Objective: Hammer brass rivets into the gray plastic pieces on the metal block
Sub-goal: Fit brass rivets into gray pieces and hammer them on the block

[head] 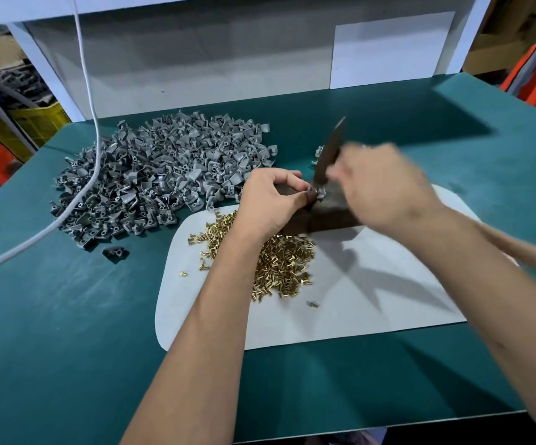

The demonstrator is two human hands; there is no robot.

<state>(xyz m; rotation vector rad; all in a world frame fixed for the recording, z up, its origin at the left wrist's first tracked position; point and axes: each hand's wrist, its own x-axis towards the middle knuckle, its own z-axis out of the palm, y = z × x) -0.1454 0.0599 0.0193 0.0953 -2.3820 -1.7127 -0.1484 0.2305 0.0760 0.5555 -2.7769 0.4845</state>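
Both hands work at the metal block [324, 216] on the counter [67, 316]: the left hand [269, 200] pinches a gray plastic piece [317, 191] on its top, the right hand [385, 184], blurred, grips a hammer [330, 149]. Judging by the large heap of gray pieces [151, 175], most work remains. Fewer finished-looking pieces [319, 154] lie beyond the block, and brass rivets [286, 264] lie scattered on the white mat [372, 300].

L hand [271, 200] fingers curled, pinching; R hand [379, 187] blurred, fingers closed in a grip; both forearms extended fwd.
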